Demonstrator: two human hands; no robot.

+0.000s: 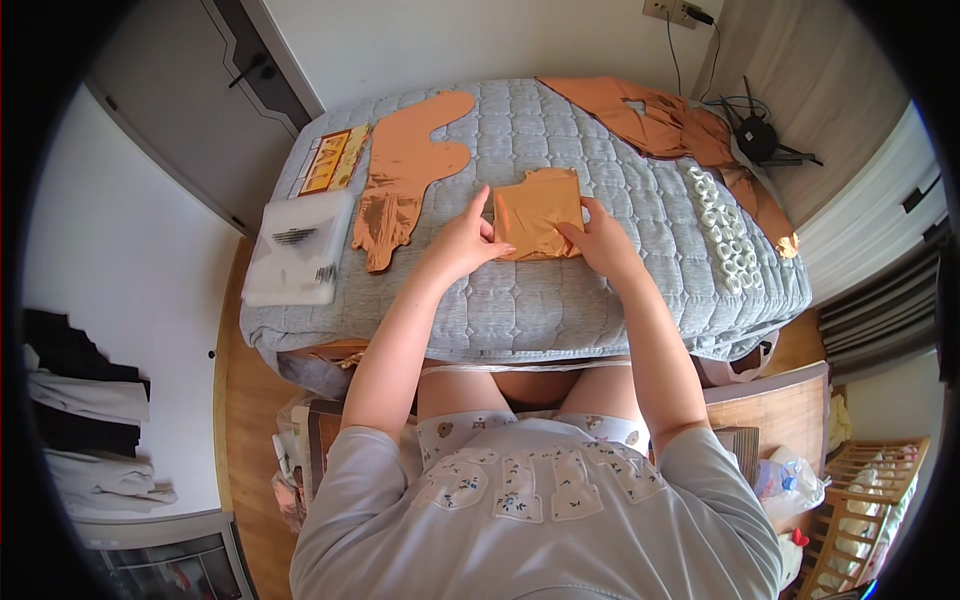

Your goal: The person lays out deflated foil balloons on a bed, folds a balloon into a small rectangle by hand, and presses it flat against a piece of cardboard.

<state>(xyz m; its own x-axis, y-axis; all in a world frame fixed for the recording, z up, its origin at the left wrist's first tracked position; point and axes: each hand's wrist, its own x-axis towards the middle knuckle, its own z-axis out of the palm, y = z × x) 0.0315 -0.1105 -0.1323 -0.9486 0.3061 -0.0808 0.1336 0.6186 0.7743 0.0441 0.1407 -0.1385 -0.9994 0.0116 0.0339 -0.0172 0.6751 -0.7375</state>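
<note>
A folded sheet of shiny copper foil [538,212] lies in the middle of a grey quilted bed [520,300]. My left hand [462,240] grips its left edge with thumb and fingers. My right hand [597,238] pinches its lower right corner. Both forearms reach over the bed's near edge.
A long flat copper foil shape [405,170] lies left of the sheet, with a translucent plastic case [297,245] and a yellow printed card [332,160] farther left. Crumpled copper foil [670,125] and a row of small white rings [722,228] lie on the right. A wooden rack [870,500] stands at lower right.
</note>
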